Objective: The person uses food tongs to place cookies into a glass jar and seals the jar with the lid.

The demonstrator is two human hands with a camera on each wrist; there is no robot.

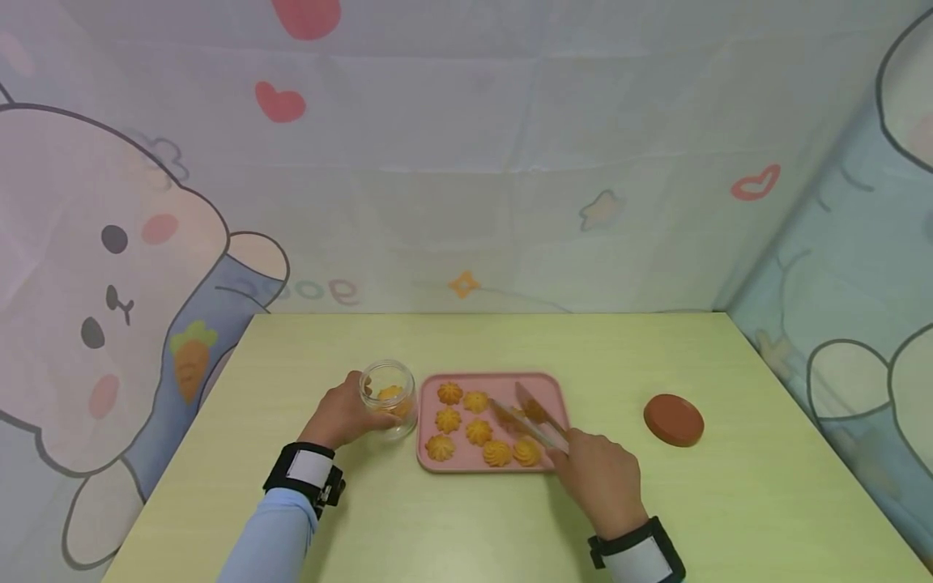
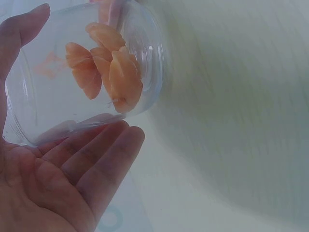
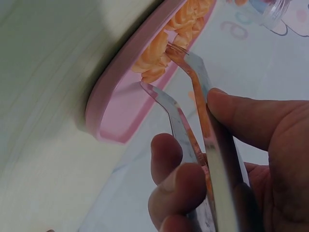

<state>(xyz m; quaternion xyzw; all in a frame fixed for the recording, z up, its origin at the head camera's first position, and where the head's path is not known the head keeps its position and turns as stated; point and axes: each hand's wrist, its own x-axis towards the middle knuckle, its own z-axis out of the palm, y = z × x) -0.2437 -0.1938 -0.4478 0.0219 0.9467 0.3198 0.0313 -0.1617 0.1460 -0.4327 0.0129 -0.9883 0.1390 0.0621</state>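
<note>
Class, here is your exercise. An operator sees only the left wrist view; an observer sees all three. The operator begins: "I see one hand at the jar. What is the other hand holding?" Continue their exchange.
Observer: The right hand holds a pair of metal tongs.

Operator: My picture shows only cookies inside the glass jar. Where are the tips of the tongs?

Observer: They are over the pink tray, right by the cookies there.

Operator: Is there a lid anywhere?

Observer: Yes, what looks like a round brown lid lies on the table, to the right of the tray and apart from it.
</note>
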